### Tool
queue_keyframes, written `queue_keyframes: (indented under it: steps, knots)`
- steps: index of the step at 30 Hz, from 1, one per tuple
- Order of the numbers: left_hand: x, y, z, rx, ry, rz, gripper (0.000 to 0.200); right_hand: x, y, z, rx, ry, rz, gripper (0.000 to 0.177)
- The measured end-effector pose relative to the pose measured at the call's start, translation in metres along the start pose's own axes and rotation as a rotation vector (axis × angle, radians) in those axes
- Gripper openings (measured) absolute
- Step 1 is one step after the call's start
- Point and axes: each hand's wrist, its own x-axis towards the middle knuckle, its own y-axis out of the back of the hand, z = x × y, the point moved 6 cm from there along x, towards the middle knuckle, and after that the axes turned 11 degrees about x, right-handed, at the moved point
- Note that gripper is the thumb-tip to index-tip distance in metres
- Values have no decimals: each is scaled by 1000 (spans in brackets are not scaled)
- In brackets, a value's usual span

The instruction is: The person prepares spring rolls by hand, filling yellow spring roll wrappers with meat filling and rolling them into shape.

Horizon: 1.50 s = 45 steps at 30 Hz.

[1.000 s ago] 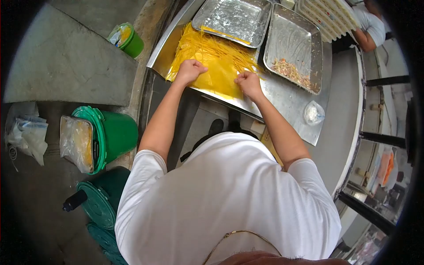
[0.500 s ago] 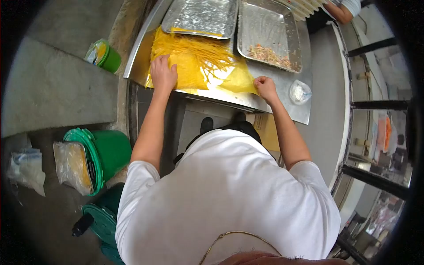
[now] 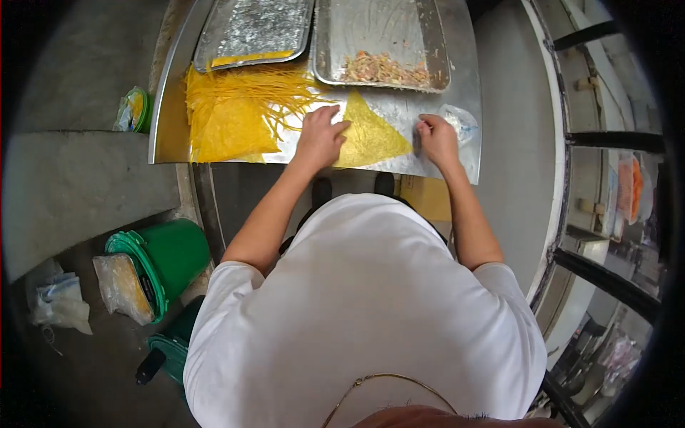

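A thin yellow wrapper sheet point(image 3: 371, 134), roughly triangular, lies flat on the metal table by its front edge. My left hand point(image 3: 321, 139) rests at the sheet's left side, its fingers and thumb apart. Just off the sheet's right corner, my right hand point(image 3: 438, 140) has its fingers curled together, with nothing visible in them. Left of my hands is a stack of yellow wrapper sheets point(image 3: 232, 132), with long yellow strips point(image 3: 250, 87) spread along its back.
Behind the strips stands a metal tray point(image 3: 253, 32) with a yellow strip along its front. Another tray point(image 3: 446, 53) holds shredded filling point(image 3: 385, 69). A clear bag with white contents point(image 3: 460, 123) lies beyond my right hand. Green buckets point(image 3: 175, 257) stand on the floor at left.
My left hand has moved right from the stack to the single sheet. That sheet now lies apart from the stack, and my right hand has come off its corner. The view has shifted.
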Motion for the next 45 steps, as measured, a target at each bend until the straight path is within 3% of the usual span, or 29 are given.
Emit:
queue_keyframes:
  steps: [4,9,13,16,17,19,21,25,27,30,34,38,42,44,45]
  knots:
    - [10,4,-6,15,75,-41,36,-9,34,3,65,-78,-36,22]
    - [21,2,-11,132,82,-27,37,-16,14,-25,90,90,-157,20]
    - [11,-1,-7,134,78,-11,35,-10,2,-41,218,84,-220,21]
    - [-1,10,-10,59,124,127,30,19,12,-57,256,103,-158,23]
    - [-7,12,-9,56,126,135,30,35,16,-60,338,-15,-179,27]
    - [-19,12,-10,-8,112,117,27,76,16,-69,370,16,-209,30]
    - [-30,7,-11,-22,101,129,26,123,3,-87,225,176,-275,35]
    - [-36,10,-9,-43,70,189,23,183,-56,-101,36,213,-396,34]
    - [-38,8,-11,-69,60,223,21,184,-95,-99,-333,78,-748,31]
    - [-41,5,-14,-112,75,232,18,177,-125,-107,-465,153,-901,29]
    - [-42,3,-16,-122,53,252,17,170,-116,-131,-485,27,-932,23]
    - [-43,3,-17,-116,45,288,18,178,-134,-120,-557,166,-982,25]
    - [-42,2,-18,-128,32,286,18,185,-107,-132,-352,70,-1128,25]
    - [-43,0,-18,-113,18,291,20,192,-97,-118,264,-261,-1220,25]
    - [-43,0,-18,-110,21,290,20,183,-82,-132,312,-320,-1143,29]
